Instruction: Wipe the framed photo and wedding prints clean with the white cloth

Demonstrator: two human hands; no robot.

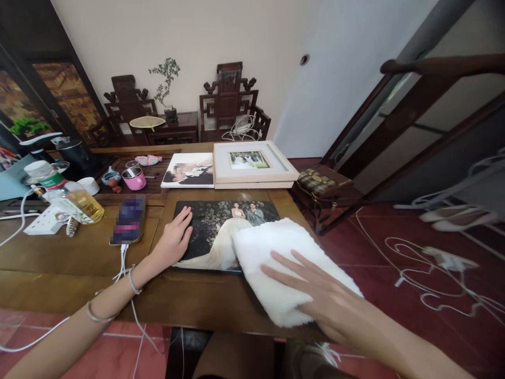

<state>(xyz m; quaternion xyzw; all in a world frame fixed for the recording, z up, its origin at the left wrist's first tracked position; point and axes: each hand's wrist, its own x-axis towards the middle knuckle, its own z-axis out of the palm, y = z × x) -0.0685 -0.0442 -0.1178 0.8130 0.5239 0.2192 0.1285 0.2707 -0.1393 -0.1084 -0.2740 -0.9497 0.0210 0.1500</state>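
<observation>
A dark wedding photo panel (209, 226) lies flat on the wooden table (197, 300). My left hand (177, 237) rests on the panel's left edge with its fingers stretched out, holding nothing. A fluffy white cloth (268, 242) covers the panel's right part and reaches over the table beside it. On top of this cloth my right hand (303, 279) lies flat, fingers spread and pressing down on it. The panel's lower right corner is hidden under the cloth.
Behind the panel are a framed photo (252, 163) and a smaller photo panel (189, 171). To the left lie a charging phone (128, 218), a bottle (74, 197), a pink cup (134, 178) and a power strip (43, 221). Cables (430, 279) trail across the floor at right.
</observation>
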